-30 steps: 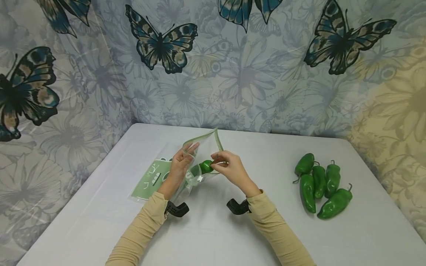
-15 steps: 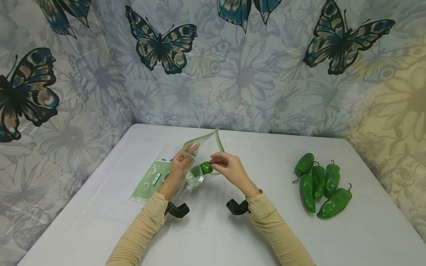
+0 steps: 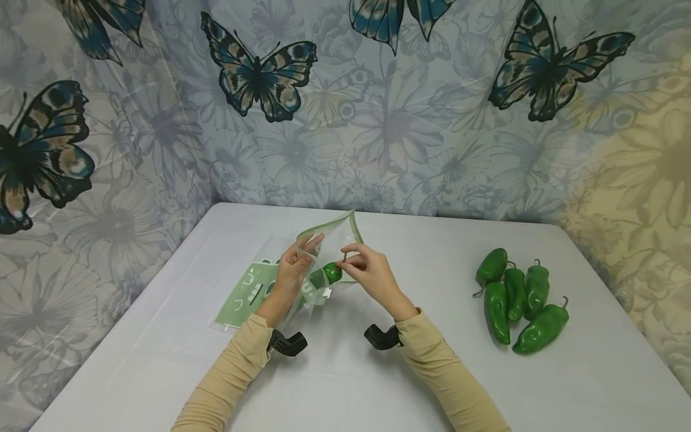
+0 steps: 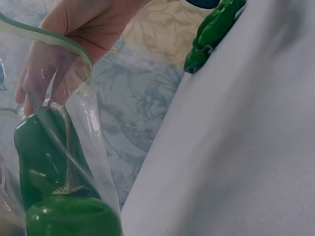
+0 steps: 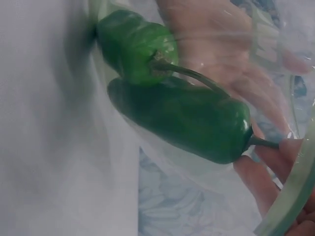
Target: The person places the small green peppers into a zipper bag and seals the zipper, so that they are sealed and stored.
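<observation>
My left hand [image 3: 291,270] grips one side of a clear plastic zip bag [image 3: 324,226] with a green rim, its mouth spread toward the right. My right hand [image 3: 373,275] is at that mouth, thumb and fingertips pinching the stem of a green pepper [image 3: 332,273]. The right wrist view shows this pepper [image 5: 182,118] lying behind the plastic, its stem between the fingers. Against it rests a second green pepper [image 5: 133,44], also in the bag. Through the film, the left wrist view shows the right hand [image 4: 74,29] beyond the peppers; the left hand's grip is mostly hidden there.
Several loose green peppers [image 3: 518,297] lie grouped on the right of the white table [image 3: 335,390]. A flat bag with a green printed panel [image 3: 243,294] lies under and left of the left hand. A butterfly-patterned cloth [image 3: 399,150] hangs behind the table.
The right hand and the pepper it pinches have shifted slightly left, a little deeper into the bag. The left hand and the bag have stayed nearly still.
</observation>
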`<action>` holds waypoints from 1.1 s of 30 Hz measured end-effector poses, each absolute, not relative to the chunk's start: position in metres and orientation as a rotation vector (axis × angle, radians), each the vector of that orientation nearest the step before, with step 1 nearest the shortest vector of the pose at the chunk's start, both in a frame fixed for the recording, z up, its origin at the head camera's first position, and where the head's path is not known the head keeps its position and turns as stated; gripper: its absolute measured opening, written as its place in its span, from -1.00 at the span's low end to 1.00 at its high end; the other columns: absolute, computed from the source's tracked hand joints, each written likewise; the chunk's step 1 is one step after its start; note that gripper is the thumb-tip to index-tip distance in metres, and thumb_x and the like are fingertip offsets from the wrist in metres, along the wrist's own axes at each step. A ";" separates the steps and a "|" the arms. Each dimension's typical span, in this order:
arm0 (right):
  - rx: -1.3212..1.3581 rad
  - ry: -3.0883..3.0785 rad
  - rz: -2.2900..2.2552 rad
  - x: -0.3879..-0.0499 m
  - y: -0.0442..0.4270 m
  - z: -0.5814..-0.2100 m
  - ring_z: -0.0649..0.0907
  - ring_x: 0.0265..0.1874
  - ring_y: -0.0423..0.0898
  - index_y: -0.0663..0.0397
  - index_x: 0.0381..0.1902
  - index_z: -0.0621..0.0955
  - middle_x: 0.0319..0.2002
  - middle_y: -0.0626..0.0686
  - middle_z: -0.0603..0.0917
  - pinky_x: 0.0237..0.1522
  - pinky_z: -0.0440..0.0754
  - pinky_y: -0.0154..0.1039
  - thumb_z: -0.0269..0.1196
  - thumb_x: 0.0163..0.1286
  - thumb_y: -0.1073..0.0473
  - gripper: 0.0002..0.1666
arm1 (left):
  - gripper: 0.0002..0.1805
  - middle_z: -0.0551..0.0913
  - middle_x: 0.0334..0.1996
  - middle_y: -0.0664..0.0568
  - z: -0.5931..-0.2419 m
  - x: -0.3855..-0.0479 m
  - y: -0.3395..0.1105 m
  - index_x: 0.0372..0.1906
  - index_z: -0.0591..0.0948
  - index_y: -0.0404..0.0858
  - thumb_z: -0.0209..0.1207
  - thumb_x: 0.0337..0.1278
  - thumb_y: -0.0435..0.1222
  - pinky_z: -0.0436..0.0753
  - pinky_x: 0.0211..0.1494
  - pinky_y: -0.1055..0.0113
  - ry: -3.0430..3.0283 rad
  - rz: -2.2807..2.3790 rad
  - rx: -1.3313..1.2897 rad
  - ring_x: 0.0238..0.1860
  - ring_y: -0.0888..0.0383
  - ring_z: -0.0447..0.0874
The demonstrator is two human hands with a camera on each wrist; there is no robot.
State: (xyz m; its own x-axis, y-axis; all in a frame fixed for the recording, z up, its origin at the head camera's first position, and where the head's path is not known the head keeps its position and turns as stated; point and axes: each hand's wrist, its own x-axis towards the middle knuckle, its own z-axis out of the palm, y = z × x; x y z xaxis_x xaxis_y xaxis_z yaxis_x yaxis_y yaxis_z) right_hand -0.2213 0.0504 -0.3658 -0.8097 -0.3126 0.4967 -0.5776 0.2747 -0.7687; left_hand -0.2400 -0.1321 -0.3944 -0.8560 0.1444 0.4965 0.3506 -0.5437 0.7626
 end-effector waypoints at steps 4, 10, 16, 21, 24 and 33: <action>0.791 -2.239 1.615 -0.221 0.047 -0.366 0.66 -0.49 0.08 0.32 -0.21 0.46 -0.47 0.15 0.66 -0.46 0.59 -0.30 0.26 0.11 0.44 -0.72 | -0.57 0.56 -0.05 0.12 -0.394 -0.240 -0.132 -0.08 0.57 -0.02 0.31 -0.19 -0.08 -0.13 0.27 0.00 -1.431 -2.538 -0.801 0.15 0.18 0.31; 0.789 -2.216 1.624 -0.206 0.042 -0.349 0.64 -0.50 0.19 0.38 -0.29 0.46 -0.47 0.29 0.63 -0.45 0.61 -0.23 0.21 0.09 0.54 -0.79 | -0.54 0.56 -0.04 0.10 -0.395 -0.240 -0.133 -0.04 0.56 -0.07 0.31 -0.17 -0.10 -0.10 0.28 0.06 -1.417 -2.548 -0.814 0.16 0.17 0.30; 0.806 -2.231 1.581 -0.211 0.041 -0.356 0.65 -0.53 0.11 0.39 -0.28 0.49 -0.47 0.33 0.62 -0.48 0.61 -0.26 0.18 0.11 0.56 -0.81 | -0.57 0.57 -0.06 0.10 -0.395 -0.242 -0.133 -0.07 0.57 -0.03 0.30 -0.17 -0.07 -0.05 0.26 0.07 -1.426 -2.520 -0.844 0.15 0.18 0.32; 0.833 -2.288 1.528 -0.222 0.044 -0.372 0.66 -0.50 -0.04 0.35 -0.23 0.58 -0.41 0.22 0.65 -0.47 0.59 -0.37 0.19 0.14 0.50 -0.80 | -0.56 0.56 -0.04 0.13 -0.397 -0.244 -0.133 -0.04 0.56 0.02 0.27 -0.14 -0.03 -0.21 0.27 -0.04 -1.449 -2.497 -0.887 0.17 0.21 0.27; 0.850 -2.338 1.516 -0.223 0.044 -0.374 0.66 -0.42 -0.07 0.33 -0.18 0.61 -0.33 0.19 0.66 -0.42 0.58 -0.39 0.19 0.16 0.47 -0.77 | -0.53 0.55 -0.03 0.15 -0.397 -0.242 -0.133 -0.02 0.55 0.03 0.27 -0.16 -0.01 -0.24 0.26 -0.05 -1.491 -2.491 -0.854 0.24 0.12 0.17; 0.884 -2.391 1.539 -0.221 0.041 -0.374 0.65 -0.36 -0.09 0.31 -0.11 0.59 -0.31 0.16 0.66 -0.36 0.58 -0.38 0.18 0.18 0.45 -0.73 | -0.51 0.54 -0.01 0.14 -0.396 -0.239 -0.134 0.01 0.53 0.00 0.25 -0.14 0.00 -0.27 0.26 -0.06 -1.499 -2.491 -0.841 0.29 0.01 0.05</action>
